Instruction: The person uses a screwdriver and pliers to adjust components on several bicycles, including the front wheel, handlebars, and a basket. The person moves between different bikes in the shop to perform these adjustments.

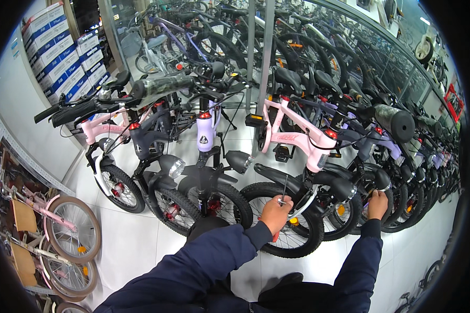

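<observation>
Left hand (pixel 277 213) grips a thin metal tool (pixel 285 183), in front of the pink bicycle (pixel 304 142); right hand (pixel 377 205) curls below a black lamp (pixel 383 180), contents impossible to tell.

Shop surroundings: bikes parked tight on white tile floor (pixel 122 237), glass partition behind.
Left of centre: purple bike (pixel 205 133) with black headlight (pixel 239 161), dark grey bike (pixel 141 142) just beside it, then pink bike with white fork (pixel 99 171); all upright. Lower left: pink-framed bike with brown tyre (pixel 96 227), near tan panels (pixel 25 215). Upper left: tall stack of blue-and-white cartons (pixel 51 52), shorter carton stack (pixel 92 58) touching or just beside, can't tell. Metal post (pixel 267 57) runs up the glass partition (pixel 344 10); more bikes show in the glass, behind or reflected unclear. Upper right: red item (pixel 453 101), kind unclear.
</observation>
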`<action>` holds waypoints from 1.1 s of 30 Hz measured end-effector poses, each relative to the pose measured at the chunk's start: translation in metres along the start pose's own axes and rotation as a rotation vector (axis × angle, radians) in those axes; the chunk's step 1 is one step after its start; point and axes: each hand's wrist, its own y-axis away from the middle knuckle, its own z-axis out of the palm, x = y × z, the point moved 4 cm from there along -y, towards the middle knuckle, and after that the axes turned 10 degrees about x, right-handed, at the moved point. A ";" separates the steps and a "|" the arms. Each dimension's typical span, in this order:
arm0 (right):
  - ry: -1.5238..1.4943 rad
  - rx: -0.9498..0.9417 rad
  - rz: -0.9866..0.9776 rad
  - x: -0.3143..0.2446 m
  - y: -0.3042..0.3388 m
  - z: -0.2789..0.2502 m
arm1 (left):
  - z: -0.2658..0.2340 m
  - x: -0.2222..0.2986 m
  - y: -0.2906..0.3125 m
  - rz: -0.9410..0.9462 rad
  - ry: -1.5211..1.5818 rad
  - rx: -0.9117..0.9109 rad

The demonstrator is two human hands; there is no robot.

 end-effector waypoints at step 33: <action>-1.194 -0.294 1.044 0.045 0.001 0.020 | -0.010 0.011 0.001 0.083 -0.062 0.009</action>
